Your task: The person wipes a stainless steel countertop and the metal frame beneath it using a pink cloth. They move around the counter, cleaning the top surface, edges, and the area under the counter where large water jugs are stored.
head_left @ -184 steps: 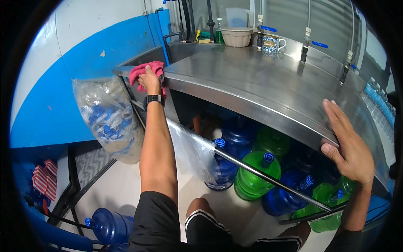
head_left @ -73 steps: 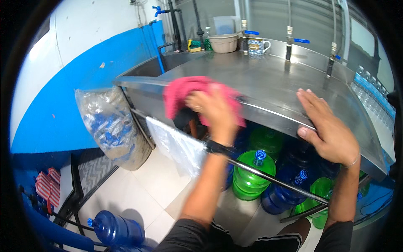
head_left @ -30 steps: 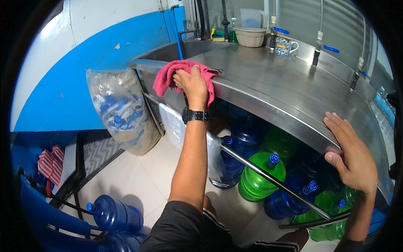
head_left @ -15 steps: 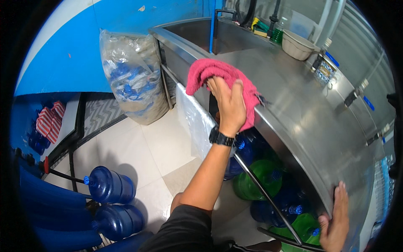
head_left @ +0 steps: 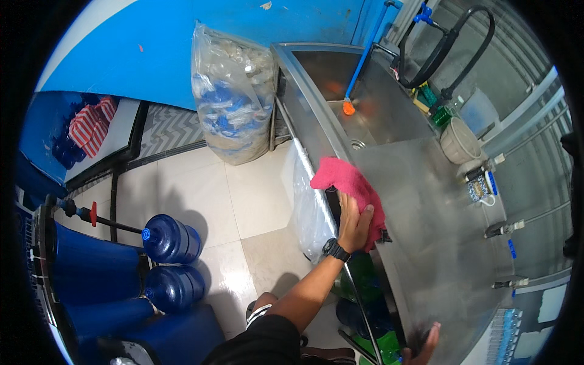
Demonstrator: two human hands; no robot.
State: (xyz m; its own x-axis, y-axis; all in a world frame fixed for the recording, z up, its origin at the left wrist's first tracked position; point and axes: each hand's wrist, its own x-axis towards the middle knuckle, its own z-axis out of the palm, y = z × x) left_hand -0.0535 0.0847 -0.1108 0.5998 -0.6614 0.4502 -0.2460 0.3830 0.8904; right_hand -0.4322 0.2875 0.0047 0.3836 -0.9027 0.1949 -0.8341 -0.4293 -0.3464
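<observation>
My left hand (head_left: 354, 226), with a black watch on its wrist, grips a pink towel (head_left: 359, 187). The towel is draped over the front edge of a stainless steel sink counter (head_left: 426, 267), and the fingertips partly disappear behind it. Farther back lies the sink basin (head_left: 389, 125), where an orange-ended blue pipe (head_left: 359, 67) hangs down. At the lower right my right hand (head_left: 424, 350) rests on the counter's front edge, fingers stretched out, only partly in view.
Below the counter are a metal rail (head_left: 363, 304), a hanging clear plastic sheet (head_left: 307, 213) and blue and green water jugs. Two blue jugs (head_left: 171, 239) stand on the tiled floor at left. A bulging clear bag (head_left: 234, 97) leans by the sink. A beige basin (head_left: 460, 141) sits on the counter.
The view has shifted, showing more of the sink. My left hand still holds the towel at the counter edge, with the towel hanging differently. My right hand now shows less, lower in view.
</observation>
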